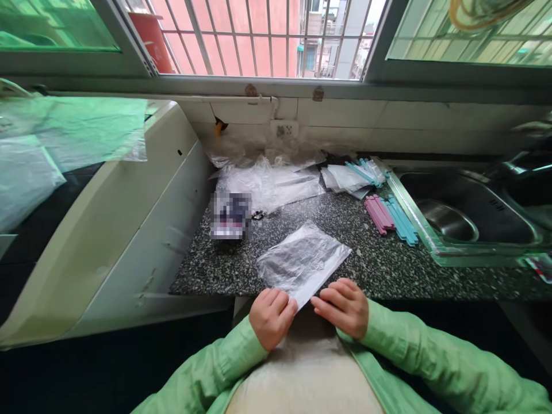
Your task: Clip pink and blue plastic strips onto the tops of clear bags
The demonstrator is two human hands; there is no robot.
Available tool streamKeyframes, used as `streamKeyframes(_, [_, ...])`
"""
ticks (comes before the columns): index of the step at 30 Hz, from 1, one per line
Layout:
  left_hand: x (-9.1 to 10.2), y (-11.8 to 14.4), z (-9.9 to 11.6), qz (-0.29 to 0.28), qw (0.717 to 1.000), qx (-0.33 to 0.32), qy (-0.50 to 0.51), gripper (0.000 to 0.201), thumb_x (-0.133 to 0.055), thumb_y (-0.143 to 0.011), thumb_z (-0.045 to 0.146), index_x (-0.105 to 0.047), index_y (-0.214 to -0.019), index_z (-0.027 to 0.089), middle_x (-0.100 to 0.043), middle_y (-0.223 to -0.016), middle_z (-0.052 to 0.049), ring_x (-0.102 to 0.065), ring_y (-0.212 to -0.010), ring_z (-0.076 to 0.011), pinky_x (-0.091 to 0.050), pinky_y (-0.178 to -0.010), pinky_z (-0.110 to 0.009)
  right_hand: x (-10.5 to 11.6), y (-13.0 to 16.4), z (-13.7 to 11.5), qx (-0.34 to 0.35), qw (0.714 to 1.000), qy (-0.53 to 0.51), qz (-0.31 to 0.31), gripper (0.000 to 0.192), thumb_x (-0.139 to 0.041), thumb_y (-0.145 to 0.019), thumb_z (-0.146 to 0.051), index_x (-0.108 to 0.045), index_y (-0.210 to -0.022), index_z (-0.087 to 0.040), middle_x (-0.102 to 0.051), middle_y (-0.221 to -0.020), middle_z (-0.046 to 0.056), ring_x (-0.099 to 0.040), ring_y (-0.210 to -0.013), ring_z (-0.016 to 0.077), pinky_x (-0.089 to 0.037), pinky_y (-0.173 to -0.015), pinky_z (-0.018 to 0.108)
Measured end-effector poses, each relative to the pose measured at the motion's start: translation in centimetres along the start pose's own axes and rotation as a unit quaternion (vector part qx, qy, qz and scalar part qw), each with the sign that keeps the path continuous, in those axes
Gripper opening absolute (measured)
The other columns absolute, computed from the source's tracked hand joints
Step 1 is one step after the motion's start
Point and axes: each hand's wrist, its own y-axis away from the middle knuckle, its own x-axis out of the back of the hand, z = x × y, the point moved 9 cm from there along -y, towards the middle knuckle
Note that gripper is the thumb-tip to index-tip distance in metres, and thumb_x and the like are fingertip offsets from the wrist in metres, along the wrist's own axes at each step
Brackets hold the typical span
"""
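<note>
1. The speckled dark granite table (379, 264) runs under the window, with a white appliance body (129, 230) butting against its left end.
2. A stainless steel sink (470, 213) is sunk into the table's right side; a round steel bowl (448, 221) sits in its basin.
3. A heap of crumpled clear plastic bags (267, 178) lies at the back against the tiled wall.
4. The flat clear plastic bag (304, 261) lies on the table's near edge, its long axis slanting from near-left to far-right, the near end hanging towards the person.
5. A small stack of folded clear bags (345, 177) rests by the sink's rim.
6. Pink and blue plastic sealing sticks (390, 215) lie side by side, just left of the sink.
7. The left hand (271, 316) pinches the flat bag's near edge, fingers curled.
8. The right hand (342, 307) presses its fingertips together on the same edge, just beside the left.
</note>
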Motion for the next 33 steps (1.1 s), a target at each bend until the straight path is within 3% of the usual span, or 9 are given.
streamKeyframes(3, [-0.2,-0.3,0.6,-0.005,1.0,-0.012,0.014,0.014,-0.045,-0.08,0.018,-0.056,-0.071,0.016,-0.046,-0.057,-0.002,-0.04,-0.056,-0.0137,-0.027,-0.053,-0.03,-1.6,-0.3,-1.5,0.009,1.0,-0.005,-0.023,0.014,-0.05,-0.081,-0.015,-0.061,-0.088,-0.018,-0.06,-0.072,0.002,-0.05,-0.071,0.0136,-0.039,-0.067,0.03])
streamKeyframes(6, [-0.4,0.0,0.5,-0.008,0.999,-0.02,0.032,0.014,-0.045,-0.08,0.022,-0.057,-0.079,0.016,-0.05,-0.062,-0.002,-0.043,-0.06,-0.0144,-0.031,-0.057,-0.03,-2.2,-0.6,-1.5,0.016,0.999,-0.021,-0.036,0.015,-0.047,-0.082,-0.014,-0.061,-0.081,-0.018,-0.059,-0.07,0.002,-0.049,-0.069,0.0129,-0.038,-0.065,0.029])
streamKeyframes(11, [0.0,1.1,-1.5,0.015,1.0,0.009,0.006,0.024,-0.052,-0.077,0.025,-0.057,-0.098,0.015,-0.057,-0.079,-0.007,-0.049,-0.076,-0.0178,-0.039,-0.075,-0.034,-1.0,-0.2,-0.7,0.02,0.998,-0.047,-0.019,0.016,-0.046,-0.083,-0.014,-0.061,-0.081,-0.019,-0.059,-0.072,0.002,-0.05,-0.071,0.0125,-0.039,-0.065,0.029])
streamKeyframes(15, [0.5,1.3,-2.8,0.028,0.999,0.016,-0.013,0.015,-0.057,-0.074,0.018,-0.059,-0.088,0.017,-0.056,-0.073,-0.005,-0.049,-0.074,-0.0164,-0.041,-0.075,-0.032,0.2,0.8,0.0,0.009,0.998,-0.062,-0.006,0.016,-0.046,-0.082,-0.014,-0.061,-0.078,-0.019,-0.059,-0.07,0.002,-0.05,-0.072,0.0133,-0.041,-0.064,0.029])
streamKeyframes(21, [1.1,1.1,-2.0,0.029,0.999,-0.039,-0.001,0.012,-0.05,-0.077,0.012,-0.059,-0.082,0.018,-0.056,-0.07,-0.002,-0.05,-0.071,-0.0131,-0.043,-0.074,-0.03,1.2,2.8,1.0,0.015,0.998,-0.062,0.009,0.013,-0.05,-0.08,-0.016,-0.062,-0.081,-0.021,-0.06,-0.072,0.002,-0.052,-0.072,0.0129,-0.043,-0.061,0.027])
streamKeyframes(27, [1.8,3.4,-0.3,0.04,0.993,-0.108,0.03,0.011,-0.054,-0.075,0.012,-0.059,-0.082,0.019,-0.058,-0.072,-0.001,-0.053,-0.074,-0.0126,-0.044,-0.077,-0.03,1.2,3.4,1.6,-0.014,0.999,-0.051,-0.011,0.014,-0.049,-0.08,-0.017,-0.062,-0.08,-0.021,-0.061,-0.072,0.003,-0.053,-0.073,0.0135,-0.045,-0.064,0.029])
streamKeyframes(33, [1.6,4.5,-2.2,0.047,0.998,-0.051,-0.011,0.027,-0.049,-0.08,0.035,-0.059,-0.099,0.019,-0.06,-0.079,-0.004,-0.054,-0.079,-0.0153,-0.043,-0.082,-0.033,1.6,3.4,1.8,-0.013,0.998,-0.067,0.009,0.012,-0.052,-0.077,-0.014,-0.062,-0.08,-0.02,-0.06,-0.072,0.003,-0.051,-0.072,0.014,-0.046,-0.064,0.029])
